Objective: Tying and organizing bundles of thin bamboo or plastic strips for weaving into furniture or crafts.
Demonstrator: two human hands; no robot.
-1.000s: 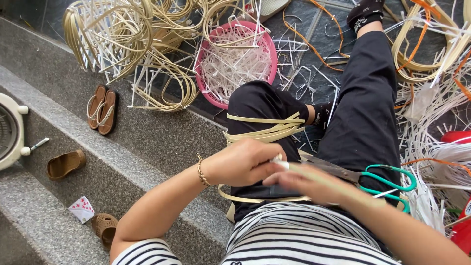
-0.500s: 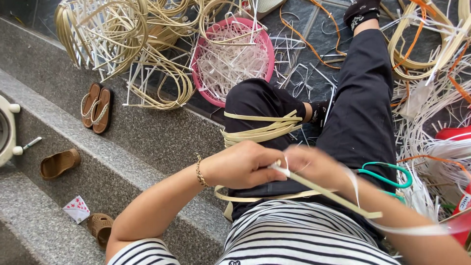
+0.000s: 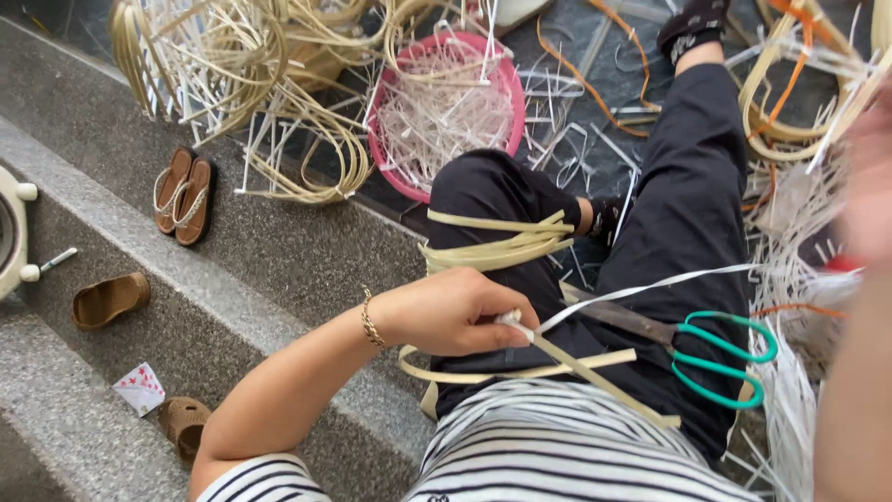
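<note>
A pale flat rattan strip (image 3: 595,367) lies just below the middle of the frame, across my lap, and my left hand (image 3: 455,311) has it: the fingers are curled in and pressed together, pinching the strip's end between thumb and fingertips. From that pinch the strip runs down toward the lower right over my striped shirt (image 3: 557,446). A thinner white sliver (image 3: 650,286) leaves the same pinch and rises to the right, toward the frame's right edge.

My right hand (image 3: 869,177) is up at the right edge, blurred, and I cannot tell how its fingers are set or whether it holds the sliver.

More loops of the same pale strip (image 3: 497,246) wrap over my knee in the centre, against my black trousers (image 3: 688,204). A pair of scissors with green handles (image 3: 720,358) rests on my right thigh, just to the right of the pinched strip. A gold bracelet (image 3: 372,319) sits on my left wrist.

Further up, a pink basket (image 3: 506,93) full of white offcuts stands on the dark floor, with coils of rattan (image 3: 232,65) in the upper left. On the grey stone steps (image 3: 269,270) at left lie a pair of brown sandals (image 3: 183,195), and another brown sandal (image 3: 110,299) lower down.
</note>
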